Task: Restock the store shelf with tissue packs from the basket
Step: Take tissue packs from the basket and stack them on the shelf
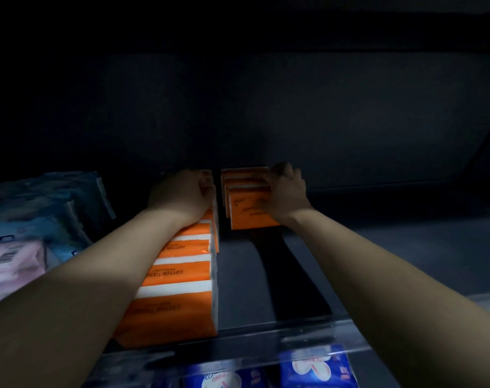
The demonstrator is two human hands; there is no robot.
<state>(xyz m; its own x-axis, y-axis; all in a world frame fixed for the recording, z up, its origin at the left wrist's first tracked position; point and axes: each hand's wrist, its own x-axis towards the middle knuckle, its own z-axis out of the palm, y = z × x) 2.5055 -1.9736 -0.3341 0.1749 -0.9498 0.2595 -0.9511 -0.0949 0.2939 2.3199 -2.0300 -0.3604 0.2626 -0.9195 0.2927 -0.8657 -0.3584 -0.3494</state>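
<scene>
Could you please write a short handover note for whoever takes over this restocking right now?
Left hand: fingers curled over the far packs of the long orange row.
Right hand: holds the short orange row at the back of the shelf.
Done: the long orange row reaches the front lip.
To do: fill the bare shelf before the short orange row. Basket not in view.

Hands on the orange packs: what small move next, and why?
Probably pull the right hand back to fetch another pack: the right row stops near the back, bare shelf in front, while the left row reaches the front.
</scene>
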